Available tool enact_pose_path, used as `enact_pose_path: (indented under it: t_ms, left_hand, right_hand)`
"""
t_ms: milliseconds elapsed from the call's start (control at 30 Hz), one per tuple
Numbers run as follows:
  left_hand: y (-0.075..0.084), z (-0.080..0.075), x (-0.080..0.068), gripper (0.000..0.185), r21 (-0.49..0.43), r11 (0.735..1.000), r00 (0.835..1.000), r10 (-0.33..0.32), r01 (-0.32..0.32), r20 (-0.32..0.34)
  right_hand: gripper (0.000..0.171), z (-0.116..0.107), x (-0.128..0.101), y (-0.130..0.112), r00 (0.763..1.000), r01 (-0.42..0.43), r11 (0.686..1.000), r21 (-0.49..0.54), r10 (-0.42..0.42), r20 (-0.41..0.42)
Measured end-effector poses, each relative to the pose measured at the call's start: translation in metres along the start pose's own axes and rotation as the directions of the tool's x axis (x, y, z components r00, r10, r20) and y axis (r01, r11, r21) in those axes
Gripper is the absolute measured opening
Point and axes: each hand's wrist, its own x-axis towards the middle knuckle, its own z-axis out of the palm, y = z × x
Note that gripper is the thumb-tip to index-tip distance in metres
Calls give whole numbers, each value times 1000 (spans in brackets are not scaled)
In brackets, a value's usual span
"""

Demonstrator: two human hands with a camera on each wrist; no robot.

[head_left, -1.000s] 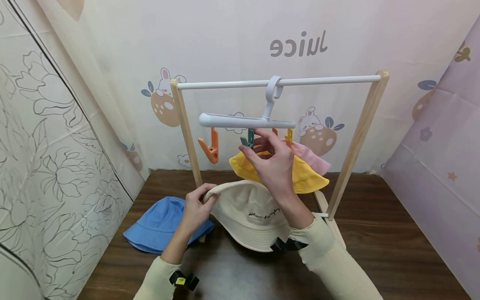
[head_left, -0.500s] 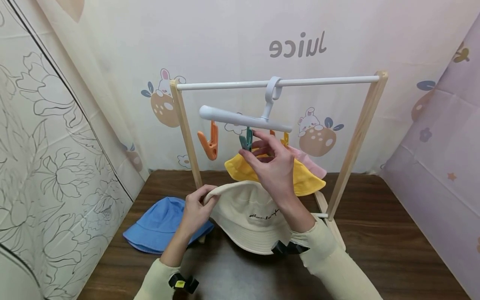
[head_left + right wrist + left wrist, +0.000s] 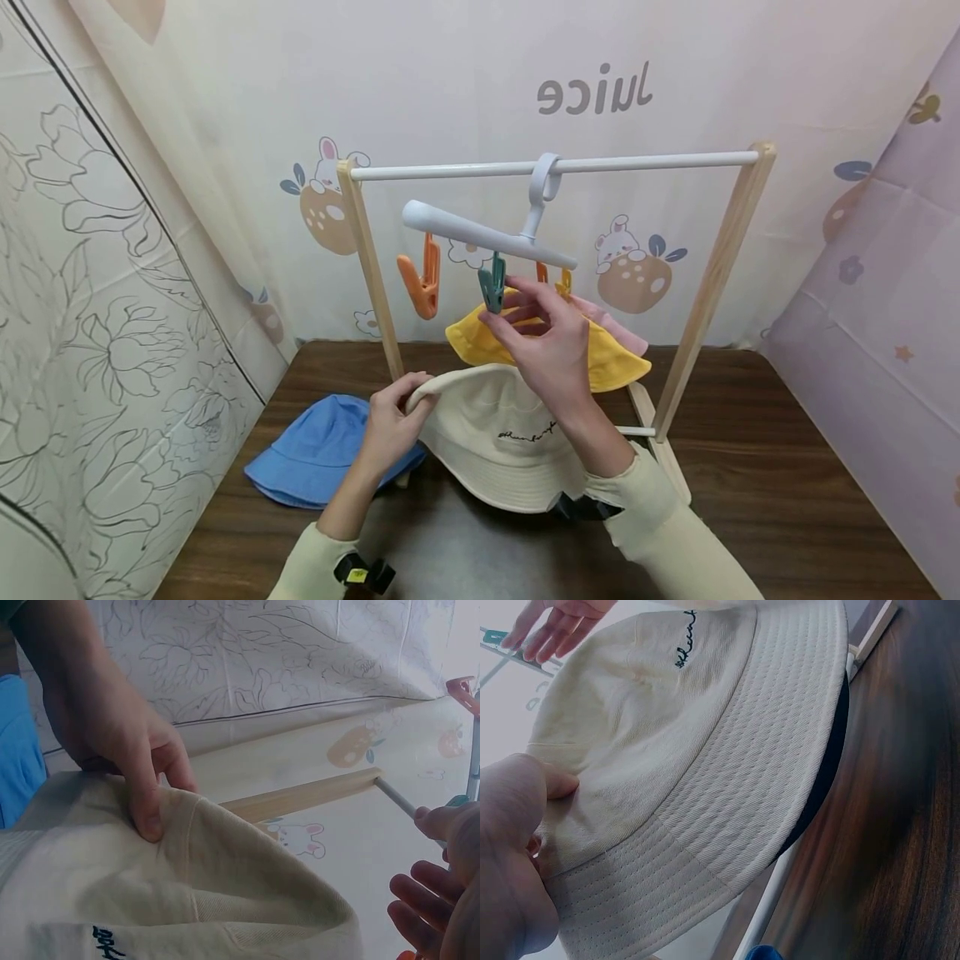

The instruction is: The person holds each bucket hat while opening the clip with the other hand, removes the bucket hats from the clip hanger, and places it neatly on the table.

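My left hand (image 3: pixel 396 417) pinches the edge of a cream bucket hat (image 3: pixel 495 442) between thumb and fingers, lifting it above the table; dark lettering (image 3: pixel 682 641) shows on its side. Higher up, the thumb and index finger of my right hand (image 3: pixel 551 342) pinch a green clothespin (image 3: pixel 492 283) that hangs under a white hanger (image 3: pixel 472 233). An orange clothespin (image 3: pixel 422 279) dangles from the hanger's left end. Behind my right hand hangs a yellow bucket hat (image 3: pixel 615 358), with a pink hat (image 3: pixel 615 321) behind it and a yellow clothespin (image 3: pixel 564 283) above.
The hanger hooks onto the white rod (image 3: pixel 652 162) of a wooden-sided rack (image 3: pixel 712 292). A blue bucket hat (image 3: pixel 322 450) lies on the dark wood table (image 3: pixel 772 467), left of my left forearm. Printed curtains (image 3: pixel 450 92) close off the back and sides.
The hanger has tilted and swung, its left end rising and its right end dropping. The yellow and pink hats shifted slightly left with it. Both hands keep their grips, nearly still.
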Motion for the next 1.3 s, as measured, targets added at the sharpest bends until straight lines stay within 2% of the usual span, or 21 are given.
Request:
enact_pose_path:
  t_ms: [433,933,1133,1300]
  left_hand:
    - [2,-3,-5,9,-27,999,1000,-27,27,-1]
    - [0,-12,-14,8,22,999,999,-41,41,0]
    - [-2,-15,-18,10,8,999,999,-44,44,-7]
    - [-3,-19,-23,11,-11,997,997,-70,70,-9]
  right_hand:
    - [45,-7,-10,3,999,1,999,-42,0,40]
    - [44,-19,-23,18,998,-7,998,-67,10,56]
    - [43,-25,-26,20,999,6,997,-77,-2,50]
    - [42,-30,-30,21,999,6,996,-92,-2,45]
